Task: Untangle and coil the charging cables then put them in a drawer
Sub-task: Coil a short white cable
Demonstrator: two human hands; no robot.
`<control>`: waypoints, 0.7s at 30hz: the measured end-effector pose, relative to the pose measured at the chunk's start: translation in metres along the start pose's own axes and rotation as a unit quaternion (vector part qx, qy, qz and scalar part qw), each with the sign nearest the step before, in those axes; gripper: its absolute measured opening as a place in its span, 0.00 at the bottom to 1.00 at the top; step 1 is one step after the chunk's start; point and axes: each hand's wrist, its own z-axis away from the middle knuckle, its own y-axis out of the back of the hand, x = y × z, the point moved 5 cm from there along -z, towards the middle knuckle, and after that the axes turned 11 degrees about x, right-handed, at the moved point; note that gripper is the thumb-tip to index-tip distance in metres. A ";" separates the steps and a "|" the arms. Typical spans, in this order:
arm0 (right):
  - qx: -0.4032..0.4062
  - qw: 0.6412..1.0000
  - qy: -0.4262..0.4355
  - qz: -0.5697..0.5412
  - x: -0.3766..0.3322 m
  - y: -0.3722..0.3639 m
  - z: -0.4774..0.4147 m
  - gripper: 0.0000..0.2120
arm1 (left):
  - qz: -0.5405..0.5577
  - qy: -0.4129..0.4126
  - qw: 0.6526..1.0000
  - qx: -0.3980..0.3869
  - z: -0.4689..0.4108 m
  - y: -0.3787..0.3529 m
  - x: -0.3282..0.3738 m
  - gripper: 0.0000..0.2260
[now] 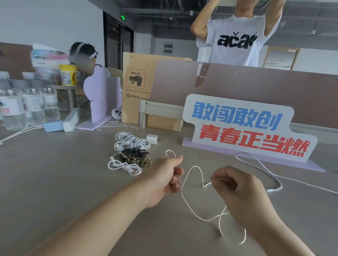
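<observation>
We are pinching white cable (196,166) in curled fingers of left hand (167,178) and right hand (237,192), slack drooping onto table (63,181). Judging it light, limp, tangle-prone; best gripping close beside loops.

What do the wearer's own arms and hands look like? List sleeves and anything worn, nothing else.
The left hand and the right hand are ungloved. No sleeve shows on either arm up to the frame's edge. No watch, ring, bracelet or marking can be seen on either.
</observation>
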 end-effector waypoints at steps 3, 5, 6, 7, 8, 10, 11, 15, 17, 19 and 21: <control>0.052 0.998 0.021 0.000 0.002 0.006 -0.002 0.10 | -0.102 -0.025 0.994 -0.042 0.008 -0.005 -0.003 0.07; 0.076 0.997 0.000 -0.010 0.006 0.011 -0.005 0.08 | -0.149 -0.023 0.985 -0.088 0.015 -0.010 -0.005 0.07; 0.079 0.997 -0.004 -0.010 0.006 0.011 -0.005 0.08 | -0.164 -0.023 0.980 -0.110 0.018 -0.013 -0.007 0.08; 0.078 0.997 0.001 -0.006 0.006 0.012 -0.005 0.08 | -0.179 -0.026 0.975 -0.132 0.022 -0.015 -0.008 0.09; 0.075 0.997 0.011 -0.002 0.004 0.011 -0.005 0.08 | -0.197 -0.033 0.968 -0.153 0.024 -0.018 -0.009 0.09; 0.072 0.997 0.037 0.009 -0.001 0.009 -0.004 0.07 | -0.238 -0.052 0.951 -0.191 0.028 -0.022 -0.011 0.12; 0.072 0.996 0.046 0.013 -0.002 0.008 -0.003 0.08 | -0.260 -0.066 0.941 -0.208 0.030 -0.023 -0.013 0.12; 0.059 0.997 0.021 0.038 -0.001 0.006 -0.004 0.10 | -0.321 -0.127 0.899 -0.272 0.036 -0.031 -0.020 0.14; 0.040 0.999 -0.004 0.036 0.003 0.004 -0.004 0.10 | -0.314 -0.136 0.902 -0.263 0.036 -0.032 -0.020 0.17; 0.026 0.999 -0.011 0.022 0.005 0.002 -0.004 0.11 | -0.294 -0.159 0.913 -0.236 0.031 -0.029 -0.016 0.19; 0.022 0.999 -0.021 0.021 0.008 0.002 -0.004 0.11 | -0.256 -0.180 0.927 -0.205 0.025 -0.026 -0.011 0.19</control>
